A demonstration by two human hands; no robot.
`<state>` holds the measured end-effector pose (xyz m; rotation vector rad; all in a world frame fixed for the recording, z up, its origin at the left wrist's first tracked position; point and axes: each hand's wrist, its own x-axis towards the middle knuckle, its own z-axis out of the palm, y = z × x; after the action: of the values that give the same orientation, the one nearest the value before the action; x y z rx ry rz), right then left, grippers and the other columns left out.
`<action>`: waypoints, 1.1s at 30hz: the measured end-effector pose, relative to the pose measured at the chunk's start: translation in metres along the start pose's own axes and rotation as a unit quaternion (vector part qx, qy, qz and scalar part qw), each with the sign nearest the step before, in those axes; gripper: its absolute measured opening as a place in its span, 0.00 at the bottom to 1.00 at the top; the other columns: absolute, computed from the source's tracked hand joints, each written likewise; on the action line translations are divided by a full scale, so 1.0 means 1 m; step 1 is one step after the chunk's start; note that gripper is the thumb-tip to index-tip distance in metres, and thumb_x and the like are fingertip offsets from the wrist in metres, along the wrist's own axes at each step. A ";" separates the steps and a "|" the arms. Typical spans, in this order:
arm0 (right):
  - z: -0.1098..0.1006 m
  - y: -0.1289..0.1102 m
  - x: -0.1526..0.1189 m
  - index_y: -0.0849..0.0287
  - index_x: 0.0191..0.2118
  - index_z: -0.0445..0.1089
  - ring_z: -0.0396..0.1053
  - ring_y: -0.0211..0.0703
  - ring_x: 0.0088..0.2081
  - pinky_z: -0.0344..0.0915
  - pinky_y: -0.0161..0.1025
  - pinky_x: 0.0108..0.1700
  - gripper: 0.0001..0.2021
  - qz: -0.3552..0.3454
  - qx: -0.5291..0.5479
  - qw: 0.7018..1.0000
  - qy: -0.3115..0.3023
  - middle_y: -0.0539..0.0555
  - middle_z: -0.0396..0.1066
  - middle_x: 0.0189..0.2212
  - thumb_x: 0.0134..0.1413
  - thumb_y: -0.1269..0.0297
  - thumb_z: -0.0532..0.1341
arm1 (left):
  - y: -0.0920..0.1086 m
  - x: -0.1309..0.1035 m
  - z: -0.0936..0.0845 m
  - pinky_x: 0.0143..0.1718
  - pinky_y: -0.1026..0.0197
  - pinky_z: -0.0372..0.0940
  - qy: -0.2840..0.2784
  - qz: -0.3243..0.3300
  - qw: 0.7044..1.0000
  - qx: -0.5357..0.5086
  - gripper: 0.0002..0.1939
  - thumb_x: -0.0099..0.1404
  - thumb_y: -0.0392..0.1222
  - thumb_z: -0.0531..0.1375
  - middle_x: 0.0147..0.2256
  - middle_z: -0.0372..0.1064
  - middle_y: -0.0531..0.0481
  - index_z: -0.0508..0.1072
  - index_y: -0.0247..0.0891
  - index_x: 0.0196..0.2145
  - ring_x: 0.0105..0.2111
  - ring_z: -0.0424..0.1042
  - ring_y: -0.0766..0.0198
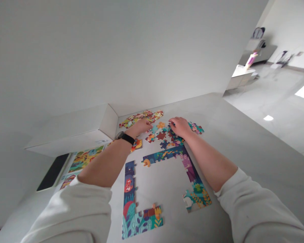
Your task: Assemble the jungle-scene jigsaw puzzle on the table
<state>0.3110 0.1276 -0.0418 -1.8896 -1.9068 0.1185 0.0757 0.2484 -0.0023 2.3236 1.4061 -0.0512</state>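
My left hand point(142, 126), with a dark watch on its wrist, is closed at the fingertips beside loose puzzle pieces; what they hold, if anything, is hidden. My right hand point(179, 126) has its fingers curled down around a dark puzzle piece point(171, 124) at the pile of blue and teal pieces point(174, 135). Orange and brown loose pieces point(161, 135) lie between the hands. Nearer to me, joined sea-themed border strips form a broken frame: a left strip point(128, 184), a top strip point(164, 153) and a right strip point(192, 175). Gaps show at the upper left and along the bottom.
A heap of yellow and red pieces point(155, 114) lies by the wall behind my left hand. A white box point(91, 126) stands at the left. Below it are colourful picture sheets point(84, 158) and a black flat panel point(53, 172). The table's right edge borders the floor.
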 end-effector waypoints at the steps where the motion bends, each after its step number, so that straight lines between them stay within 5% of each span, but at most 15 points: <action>1: 0.000 0.001 0.000 0.56 0.59 0.77 0.74 0.54 0.55 0.64 0.49 0.62 0.17 0.002 -0.001 1.000 0.000 0.60 0.79 0.54 0.73 0.62 0.56 | 0.000 -0.001 -0.002 0.38 0.58 0.72 0.014 0.008 0.998 0.056 0.13 0.67 0.49 0.63 0.27 0.78 0.47 0.79 0.40 0.29 0.34 0.81 0.54; 3: 0.001 0.001 0.000 0.56 0.59 0.77 0.73 0.55 0.56 0.63 0.50 0.63 0.18 0.003 -0.004 1.000 -0.003 0.60 0.79 0.54 0.74 0.62 0.55 | 0.003 -0.001 -0.005 0.42 0.56 0.72 0.054 0.024 0.989 0.132 0.15 0.69 0.49 0.61 0.29 0.79 0.44 0.79 0.40 0.27 0.38 0.81 0.50; 6: 0.001 0.001 0.000 0.56 0.59 0.77 0.73 0.55 0.56 0.63 0.51 0.63 0.18 0.003 -0.006 1.000 -0.005 0.61 0.79 0.55 0.74 0.62 0.54 | 0.010 0.003 -0.006 0.49 0.56 0.72 0.093 0.074 0.984 0.137 0.11 0.69 0.46 0.61 0.41 0.83 0.42 0.83 0.40 0.38 0.45 0.81 0.51; 12: 0.000 0.002 0.000 0.56 0.58 0.77 0.73 0.56 0.57 0.62 0.51 0.64 0.18 0.003 -0.009 1.000 -0.001 0.61 0.79 0.55 0.73 0.62 0.54 | 0.026 0.022 0.002 0.65 0.55 0.63 0.056 0.192 0.970 0.136 0.22 0.65 0.41 0.67 0.59 0.77 0.42 0.79 0.42 0.57 0.61 0.74 0.52; 22: -0.002 0.001 0.001 0.55 0.58 0.77 0.74 0.55 0.55 0.63 0.49 0.64 0.17 0.023 0.001 1.000 0.002 0.59 0.80 0.53 0.71 0.64 0.56 | 0.043 0.040 -0.007 0.51 0.58 0.70 -0.007 0.175 0.967 0.183 0.11 0.60 0.41 0.70 0.47 0.82 0.44 0.82 0.41 0.42 0.49 0.79 0.52; 28: -0.008 -0.004 0.000 0.58 0.56 0.77 0.76 0.50 0.55 0.65 0.44 0.62 0.15 -0.004 0.086 0.996 0.038 0.58 0.82 0.50 0.70 0.64 0.59 | 0.037 0.024 -0.017 0.40 0.60 0.70 0.025 0.164 0.986 0.001 0.07 0.62 0.41 0.67 0.36 0.82 0.49 0.81 0.40 0.38 0.36 0.80 0.58; 33: -0.019 -0.020 -0.002 0.56 0.44 0.79 0.78 0.45 0.44 0.68 0.39 0.49 0.08 -0.035 0.183 0.982 0.040 0.54 0.83 0.41 0.67 0.60 0.65 | 0.040 -0.011 -0.026 0.37 0.61 0.69 0.046 0.189 0.976 -0.096 0.08 0.62 0.44 0.67 0.33 0.81 0.49 0.79 0.38 0.37 0.34 0.78 0.61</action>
<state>0.2990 0.1196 -0.0179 -1.5571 -1.7548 0.3404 0.0998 0.2324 0.0380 2.4101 0.9378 0.2937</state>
